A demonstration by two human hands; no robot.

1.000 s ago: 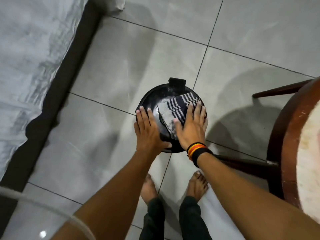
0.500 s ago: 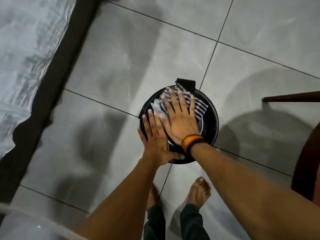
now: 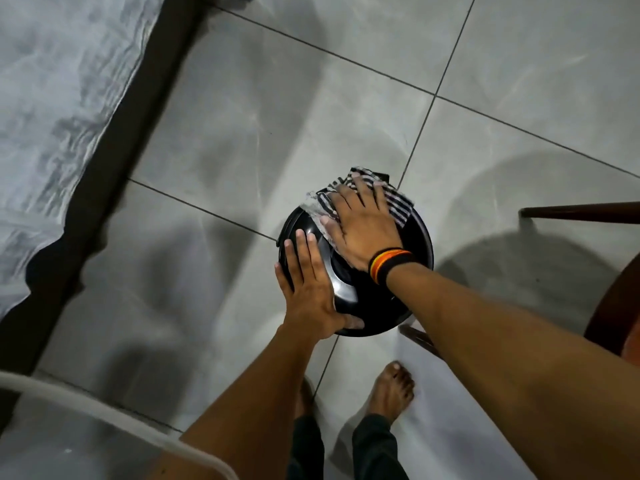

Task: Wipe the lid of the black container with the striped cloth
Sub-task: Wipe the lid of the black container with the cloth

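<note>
Black lid (image 3: 414,244) on the floor: my right hand (image 3: 365,230) pressed the striped cloth (image 3: 398,206) flat at its far rim, left hand (image 3: 311,289) splayed, steadying. Overreaching could have slid the cloth off.

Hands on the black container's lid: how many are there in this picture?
2. The left hand lies flat on the near left side of the lid. The right hand presses the striped cloth on the far side.
</note>
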